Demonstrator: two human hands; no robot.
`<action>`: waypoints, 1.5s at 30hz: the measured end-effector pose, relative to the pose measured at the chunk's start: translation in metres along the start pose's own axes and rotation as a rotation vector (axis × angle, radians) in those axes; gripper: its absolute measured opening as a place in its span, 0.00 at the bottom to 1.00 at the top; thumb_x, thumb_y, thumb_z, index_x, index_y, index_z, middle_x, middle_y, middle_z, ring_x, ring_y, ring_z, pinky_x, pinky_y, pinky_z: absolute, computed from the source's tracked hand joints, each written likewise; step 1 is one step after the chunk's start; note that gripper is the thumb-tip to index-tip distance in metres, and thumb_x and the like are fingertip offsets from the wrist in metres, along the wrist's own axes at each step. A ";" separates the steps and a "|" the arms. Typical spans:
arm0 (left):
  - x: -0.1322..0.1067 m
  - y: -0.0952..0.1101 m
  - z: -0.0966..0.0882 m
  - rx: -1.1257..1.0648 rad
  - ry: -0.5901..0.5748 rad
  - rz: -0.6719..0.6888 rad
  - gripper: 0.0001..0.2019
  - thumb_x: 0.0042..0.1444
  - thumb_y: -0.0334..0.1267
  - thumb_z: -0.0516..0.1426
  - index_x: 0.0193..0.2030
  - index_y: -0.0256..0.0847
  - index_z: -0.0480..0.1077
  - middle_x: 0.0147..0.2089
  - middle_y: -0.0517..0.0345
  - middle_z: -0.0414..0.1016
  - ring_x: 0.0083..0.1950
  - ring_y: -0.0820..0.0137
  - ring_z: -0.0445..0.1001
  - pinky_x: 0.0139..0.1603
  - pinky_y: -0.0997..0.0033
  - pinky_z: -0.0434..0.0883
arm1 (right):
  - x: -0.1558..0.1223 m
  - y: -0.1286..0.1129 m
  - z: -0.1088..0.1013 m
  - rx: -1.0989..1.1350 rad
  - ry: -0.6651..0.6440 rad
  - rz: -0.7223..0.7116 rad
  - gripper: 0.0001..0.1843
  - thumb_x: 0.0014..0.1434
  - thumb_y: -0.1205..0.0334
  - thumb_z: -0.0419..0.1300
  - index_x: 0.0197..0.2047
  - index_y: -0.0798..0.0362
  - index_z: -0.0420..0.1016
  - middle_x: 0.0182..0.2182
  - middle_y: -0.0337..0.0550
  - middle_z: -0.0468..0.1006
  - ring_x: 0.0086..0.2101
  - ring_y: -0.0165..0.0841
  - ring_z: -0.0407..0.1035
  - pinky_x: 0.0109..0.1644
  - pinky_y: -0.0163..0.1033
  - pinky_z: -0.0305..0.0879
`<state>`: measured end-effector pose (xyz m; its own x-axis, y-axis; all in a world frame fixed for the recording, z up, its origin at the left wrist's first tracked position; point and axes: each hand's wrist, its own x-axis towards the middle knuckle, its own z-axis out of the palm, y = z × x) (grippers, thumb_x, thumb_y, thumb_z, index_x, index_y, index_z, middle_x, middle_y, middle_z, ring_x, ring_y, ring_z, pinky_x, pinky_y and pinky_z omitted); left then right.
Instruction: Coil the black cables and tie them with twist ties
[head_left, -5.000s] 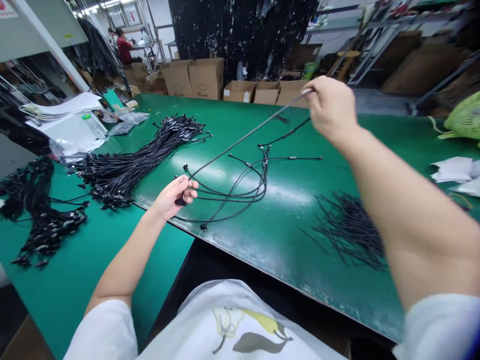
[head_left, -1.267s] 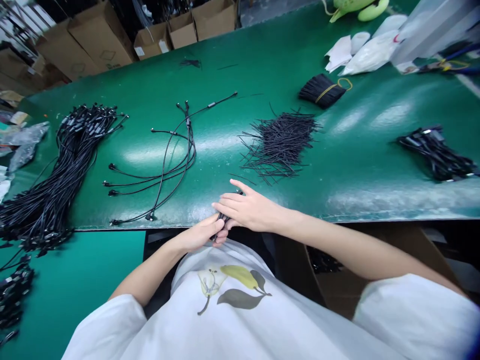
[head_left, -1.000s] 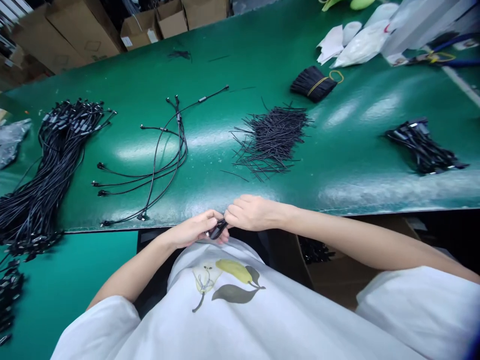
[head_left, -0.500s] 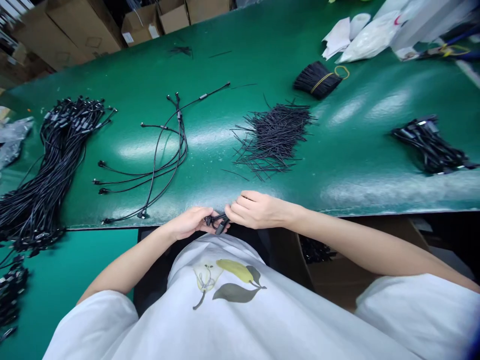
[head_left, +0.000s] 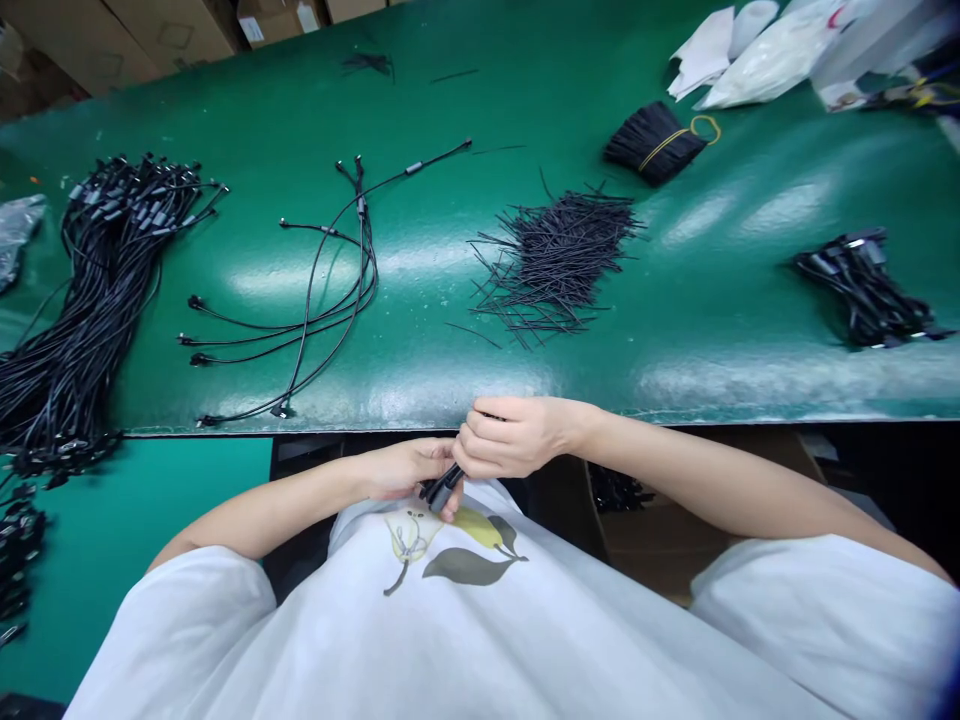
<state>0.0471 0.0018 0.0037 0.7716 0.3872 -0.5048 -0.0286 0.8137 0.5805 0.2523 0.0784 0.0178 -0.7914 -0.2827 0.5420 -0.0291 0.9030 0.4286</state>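
Observation:
Close to my shirt, just off the table's front edge, both hands grip a folded black cable (head_left: 444, 488). My left hand (head_left: 409, 468) is closed on its lower part, where a thick dark grey sleeve sticks out. My right hand (head_left: 504, 438) is wrapped round the upper end, hiding most of it. Beyond the hands lies a loose pile of black twist ties (head_left: 570, 255). Several separate black cables (head_left: 364, 250) with small plugs lie curved on the table to the left of that pile.
A big heap of black cables (head_left: 120, 270) covers the left of the green table (head_left: 420, 385). A banded bundle of ties (head_left: 654, 145) lies at the back right, near a white plastic bag (head_left: 780, 60). Coiled cables (head_left: 862, 285) lie at the right. Cardboard boxes (head_left: 165, 35) stand behind.
Both hands have drawn slightly lower, toward my shirt. The left hand has shifted right, closer to the right hand, and the cable now points more downward. My view has tilted a little.

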 end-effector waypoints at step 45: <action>0.009 0.021 -0.015 -0.144 0.483 0.494 0.20 0.49 0.51 0.66 0.32 0.35 0.67 0.21 0.67 0.56 0.22 0.80 0.54 0.24 0.77 0.54 | -0.156 0.131 0.037 -0.150 -0.555 1.382 0.14 0.66 0.66 0.51 0.44 0.59 0.78 0.49 0.54 0.73 0.43 0.41 0.64 0.44 0.44 0.54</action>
<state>0.0434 0.0288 0.0018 0.2792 0.8478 -0.4508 -0.4123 0.5299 0.7411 0.3493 0.2522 -0.0370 -0.2675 0.9308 0.2490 0.9501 0.2978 -0.0927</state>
